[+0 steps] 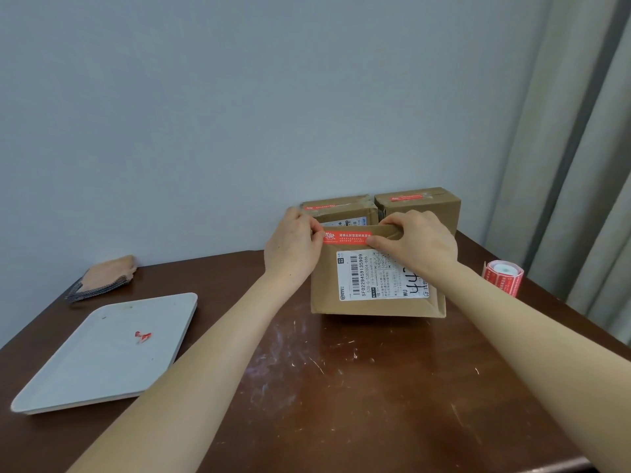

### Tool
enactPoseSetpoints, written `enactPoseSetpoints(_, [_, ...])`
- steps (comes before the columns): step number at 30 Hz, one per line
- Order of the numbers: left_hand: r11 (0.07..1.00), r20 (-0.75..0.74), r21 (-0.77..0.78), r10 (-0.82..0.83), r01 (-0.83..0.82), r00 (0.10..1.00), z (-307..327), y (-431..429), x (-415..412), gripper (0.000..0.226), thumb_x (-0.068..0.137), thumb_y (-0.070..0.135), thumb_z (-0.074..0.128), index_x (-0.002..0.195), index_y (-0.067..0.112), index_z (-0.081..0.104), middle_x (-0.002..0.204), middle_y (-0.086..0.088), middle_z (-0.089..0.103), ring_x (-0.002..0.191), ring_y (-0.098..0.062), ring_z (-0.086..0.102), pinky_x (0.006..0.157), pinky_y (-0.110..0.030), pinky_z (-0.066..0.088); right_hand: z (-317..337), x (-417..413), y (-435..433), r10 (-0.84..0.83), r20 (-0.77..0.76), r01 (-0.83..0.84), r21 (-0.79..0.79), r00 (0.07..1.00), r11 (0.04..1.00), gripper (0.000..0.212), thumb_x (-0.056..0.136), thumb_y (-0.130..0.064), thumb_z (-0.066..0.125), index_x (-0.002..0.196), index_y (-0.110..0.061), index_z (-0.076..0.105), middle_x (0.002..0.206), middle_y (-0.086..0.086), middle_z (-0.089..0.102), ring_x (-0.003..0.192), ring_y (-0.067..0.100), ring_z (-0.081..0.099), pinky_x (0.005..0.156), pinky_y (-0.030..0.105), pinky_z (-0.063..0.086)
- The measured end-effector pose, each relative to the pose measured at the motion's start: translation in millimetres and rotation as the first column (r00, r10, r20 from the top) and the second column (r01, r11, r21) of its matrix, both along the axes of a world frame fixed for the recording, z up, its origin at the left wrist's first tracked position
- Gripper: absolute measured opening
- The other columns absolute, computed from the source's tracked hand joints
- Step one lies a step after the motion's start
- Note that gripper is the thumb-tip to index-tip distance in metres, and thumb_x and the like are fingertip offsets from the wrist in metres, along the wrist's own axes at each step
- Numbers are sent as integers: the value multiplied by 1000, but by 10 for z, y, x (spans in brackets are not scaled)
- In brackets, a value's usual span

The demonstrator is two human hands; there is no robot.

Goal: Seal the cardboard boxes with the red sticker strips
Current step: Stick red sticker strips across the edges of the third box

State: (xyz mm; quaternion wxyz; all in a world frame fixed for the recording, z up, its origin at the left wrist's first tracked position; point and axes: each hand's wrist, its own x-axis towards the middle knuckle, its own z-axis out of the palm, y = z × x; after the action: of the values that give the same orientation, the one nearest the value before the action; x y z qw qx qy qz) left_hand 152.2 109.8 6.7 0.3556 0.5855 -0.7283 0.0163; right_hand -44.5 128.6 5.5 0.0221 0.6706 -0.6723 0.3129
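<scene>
Brown table (341, 387); left hand (293, 247), right hand (420, 240), grips tight on red strip (348, 237) over box (326, 288).

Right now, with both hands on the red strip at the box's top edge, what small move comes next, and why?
Probably smooth the red strip flat along the top edge of the box. The left hand and right hand hold only its ends, and its middle may not be stuck yet.

Box (324, 295) centre table (341, 387); two boxes (418, 206) behind it; tray (85, 370) left; cloth (102, 276) behind tray; sticker roll (503, 278) right.
</scene>
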Motion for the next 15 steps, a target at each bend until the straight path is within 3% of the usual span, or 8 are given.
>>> enactPoseSetpoints(5, [999,-65,-35,-17,14,998,-34,8,23,8,91,27,55,93,21,60,106,5,53,85,-13,59,64,-26,43,-3,-4,-6,2,-4,-2,-1,1000,1000,48,80,-65,58,115,-33,63,105,-5,62,105,17,50,70,31,41])
enactPoseSetpoints(10, [987,-65,-142,-88,78,994,-141,64,59,28,93,25,55,119,20,64,110,5,57,89,-14,60,71,-27,47,-10,-9,-8,7,-8,-7,-7,1000,1000,47,80,-64,57,115,-33,64,106,-6,62,106,17,50,70,32,41])
enactPoseSetpoints(15, [970,-49,-224,-108,94,993,-230,99,67,27,93,22,56,117,17,67,111,3,62,91,-16,62,72,-29,50,-17,-18,-15,14,-10,-15,-7,1000,1000,48,80,-65,57,116,-33,63,106,-6,62,107,17,50,74,32,43])
